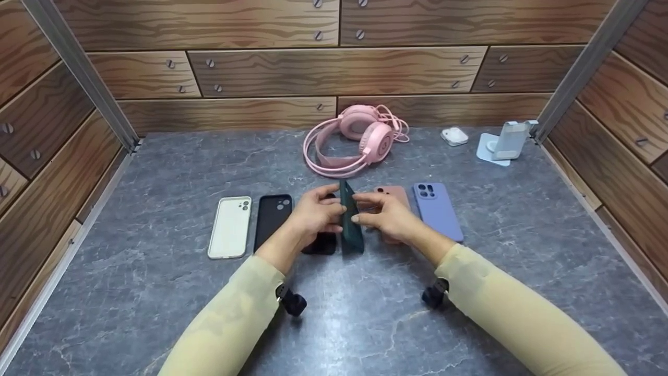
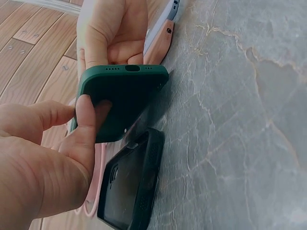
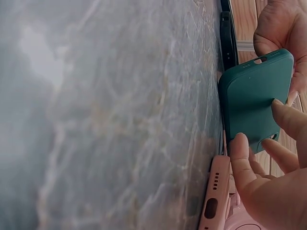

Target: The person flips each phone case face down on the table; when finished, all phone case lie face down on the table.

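A dark green phone case (image 1: 350,224) stands tilted up on its long edge between the hands, low over the table. The left wrist view shows its hollow inner side and the port cutout at its near end. My left hand (image 1: 317,210) pinches its upper edge, the thumb on the inner side. My right hand (image 1: 389,214) touches the outer back (image 3: 254,100) with spread fingertips and thumb. Beneath the left hand lies a black case (image 1: 320,245), partly hidden. A pink case (image 1: 392,191) is partly covered by the right hand.
On the grey marbled table (image 1: 355,324), a white case (image 1: 229,228) and another black case (image 1: 272,216) lie to the left. A purple case (image 1: 438,211) lies right. Behind are pink headphones (image 1: 360,136), a small white item (image 1: 454,136) and a light-blue stand (image 1: 509,143).
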Tool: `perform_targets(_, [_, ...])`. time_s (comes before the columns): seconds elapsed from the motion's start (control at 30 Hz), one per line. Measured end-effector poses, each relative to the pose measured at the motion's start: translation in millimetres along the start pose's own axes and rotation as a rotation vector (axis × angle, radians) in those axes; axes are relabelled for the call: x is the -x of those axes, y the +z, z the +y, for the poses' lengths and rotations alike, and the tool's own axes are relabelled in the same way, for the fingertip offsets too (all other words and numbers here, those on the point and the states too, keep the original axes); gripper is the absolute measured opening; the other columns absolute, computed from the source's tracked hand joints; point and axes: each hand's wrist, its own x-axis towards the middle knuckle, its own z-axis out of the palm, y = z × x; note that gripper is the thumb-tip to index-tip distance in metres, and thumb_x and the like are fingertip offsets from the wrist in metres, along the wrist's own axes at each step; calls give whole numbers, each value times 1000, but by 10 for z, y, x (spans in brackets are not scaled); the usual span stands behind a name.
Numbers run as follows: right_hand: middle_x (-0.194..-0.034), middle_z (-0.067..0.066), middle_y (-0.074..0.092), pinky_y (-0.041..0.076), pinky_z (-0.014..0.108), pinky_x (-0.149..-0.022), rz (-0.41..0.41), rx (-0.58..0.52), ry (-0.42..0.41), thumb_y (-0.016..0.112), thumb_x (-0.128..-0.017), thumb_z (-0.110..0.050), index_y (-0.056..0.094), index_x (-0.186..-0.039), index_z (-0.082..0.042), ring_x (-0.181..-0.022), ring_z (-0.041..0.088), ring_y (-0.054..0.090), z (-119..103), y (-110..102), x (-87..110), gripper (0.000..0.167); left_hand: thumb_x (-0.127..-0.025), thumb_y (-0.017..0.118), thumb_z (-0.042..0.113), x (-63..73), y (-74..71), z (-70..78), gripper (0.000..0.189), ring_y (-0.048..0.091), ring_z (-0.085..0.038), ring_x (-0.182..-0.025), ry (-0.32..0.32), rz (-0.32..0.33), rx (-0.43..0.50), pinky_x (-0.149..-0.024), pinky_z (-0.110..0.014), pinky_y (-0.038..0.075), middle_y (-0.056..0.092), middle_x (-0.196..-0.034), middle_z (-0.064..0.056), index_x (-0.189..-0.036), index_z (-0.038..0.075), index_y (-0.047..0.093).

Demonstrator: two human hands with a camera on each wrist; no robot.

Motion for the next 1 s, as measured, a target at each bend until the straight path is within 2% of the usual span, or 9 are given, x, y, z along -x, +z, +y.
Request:
perform_targets(0.2, [-135, 30, 64, 61, 40, -87, -4, -17, 0, 76, -97, -8, 50, -153, 6, -115, 33, 69, 8, 12, -3, 63, -97, 64, -4, 6, -21, -26, 69, 76, -23, -87, 17, -10, 16, -61, -29, 58, 72, -131, -15, -162, 7, 42])
perform_targets(0.43, [-129, 28, 68, 59, 32, -75, 2, -20, 42, 78, -98, -13, 49, -156, 3, -88, 23, 71, 7, -14, 8, 67, -96, 63, -5, 17, -15, -4, 68, 73, -19, -78, 44, -11, 45, -59, -28, 57, 73, -128, -15, -160, 7, 44])
perform_targets(0.5, [-128, 29, 68, 59, 33, -73, -1, -35, 55, 78, -98, -14, 47, -157, 3, -86, 22, 71, 0, -25, 11, 69, -96, 63, -5, 23, -14, 3, 69, 72, -18, -76, 49, -8, 46, -59, -28, 57, 73, -128, -15, -161, 8, 45])
perform_targets(0.77, [-127, 27, 70, 55, 29, -68, 7, -17, 85, 80, -97, -20, 40, -161, 1, -92, 22, 72, -27, -62, -1, 78, -96, 64, -4, 28, -36, -5, 69, 73, -18, -78, 57, -2, 72, -59, -28, 56, 73, -128, -15, -161, 12, 46])
perform_targets(0.87, [-123, 27, 71, 54, 28, -68, 20, -18, 84, 81, -96, -17, 41, -161, 2, -91, 22, 70, -23, -81, 2, 78, -95, 63, -4, 17, -43, -15, 68, 72, -17, -76, 64, -5, 77, -59, -28, 56, 74, -127, -15, -160, 11, 47])
perform_targets(1.0, [-118, 25, 71, 57, 28, -75, 44, -14, 72, 81, -95, -11, 45, -158, 2, -94, 20, 68, -17, -112, 12, 74, -96, 62, -5, 6, -57, -33, 66, 70, -17, -74, 76, -5, 54, -59, -28, 56, 74, -127, -15, -159, 8, 48])
